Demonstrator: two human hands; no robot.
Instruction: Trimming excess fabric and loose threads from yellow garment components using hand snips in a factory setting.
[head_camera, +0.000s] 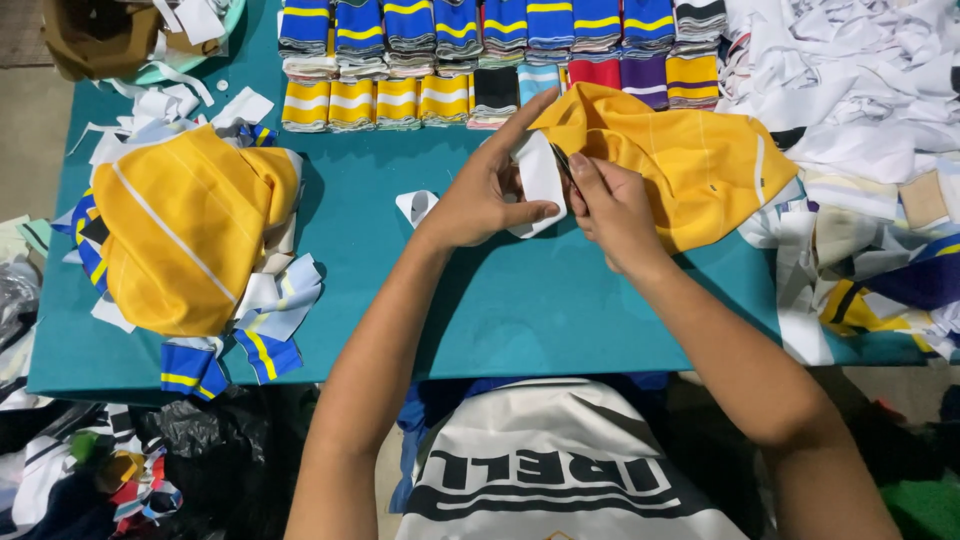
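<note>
Two hands met near the middle of the teal table (520, 300). The left hand (485, 200) pinched a white cloth strip (540, 175) between thumb and fingers. The right hand (615, 210) was closed on small dark scissors (562, 162), touching the strip, with a yellow shirt (690, 160) just behind. I think the blades could nick a finger, because the fingers sat so close to them, or cut the yellow shirt by mistake. Folded striped collars (480, 50), blue, yellow, red and purple, lined the far edge. Another yellow shirt pile (185, 230) lay by the left edge. White scraps (860, 70) filled the far right corner.
</note>
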